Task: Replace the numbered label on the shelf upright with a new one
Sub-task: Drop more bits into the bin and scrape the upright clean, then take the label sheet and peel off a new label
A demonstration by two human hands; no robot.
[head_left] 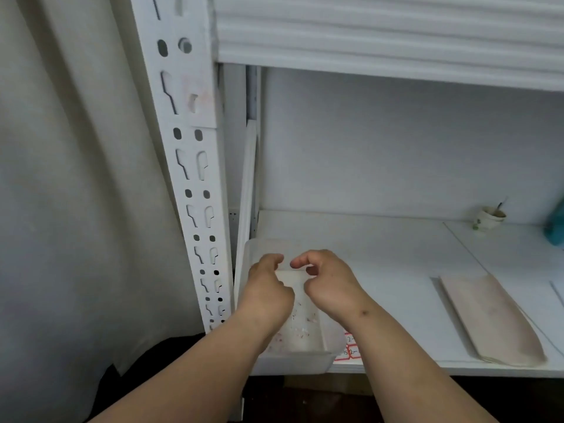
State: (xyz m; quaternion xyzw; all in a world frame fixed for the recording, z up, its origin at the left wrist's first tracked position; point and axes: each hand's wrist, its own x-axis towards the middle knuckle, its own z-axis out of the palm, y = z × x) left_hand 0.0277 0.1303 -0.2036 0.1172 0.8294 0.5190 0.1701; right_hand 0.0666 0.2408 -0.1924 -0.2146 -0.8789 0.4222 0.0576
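The white perforated shelf upright (195, 178) runs down the left side; a pale patch with pinkish residue (197, 96) shows near its top. Both hands hover over a translucent plastic tray (331, 340) at the shelf's front left corner. My left hand (265, 290) pinches the left edge of a small white label sheet (291, 277). My right hand (331, 283) pinches its upper right corner with thumb and forefinger. Small pink and red scraps lie in the tray. A red-bordered sheet of numbered labels (351, 349) peeks out under my right forearm.
A beige curtain (76, 178) hangs left of the upright. On the white shelf board (396, 254) lie a flat beige paper sleeve (494, 319), a small cup (489, 218) at the back right and a teal object (556, 230). White foam sheets (381, 32) are stacked above.
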